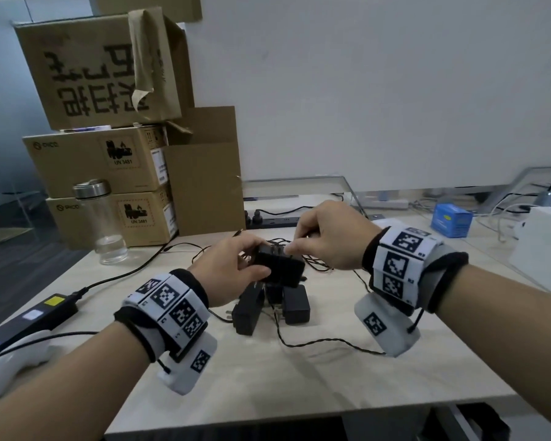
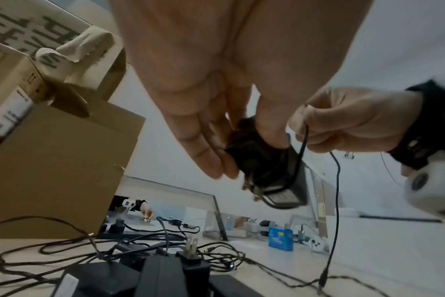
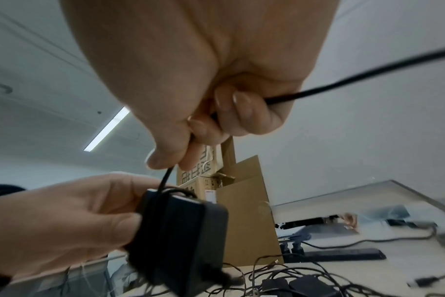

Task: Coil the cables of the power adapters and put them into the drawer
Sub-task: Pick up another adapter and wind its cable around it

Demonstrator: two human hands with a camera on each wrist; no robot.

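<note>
Desk (image 1: 331, 370), left hand (image 1: 226, 268) gripping adapter (image 1: 280, 268) (prongs (image 2: 252, 187) down), right hand (image 1: 328, 237) pinching cable (image 3: 343, 82).

- It was an office, with a pale wood desk (image 1: 315, 370) set against a plain white wall.
- Stacked cardboard shipping boxes (image 1: 99, 160) filled the upper left of the frame.
- A black power strip (image 1: 275, 221) and glass partition (image 1: 328, 186) sat mid-frame.
- A ceiling strip light (image 3: 107, 128) showed at left.

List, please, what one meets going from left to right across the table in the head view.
Black power brick → clear bottle → left hand → held adapter → right hand → blue box.
</note>
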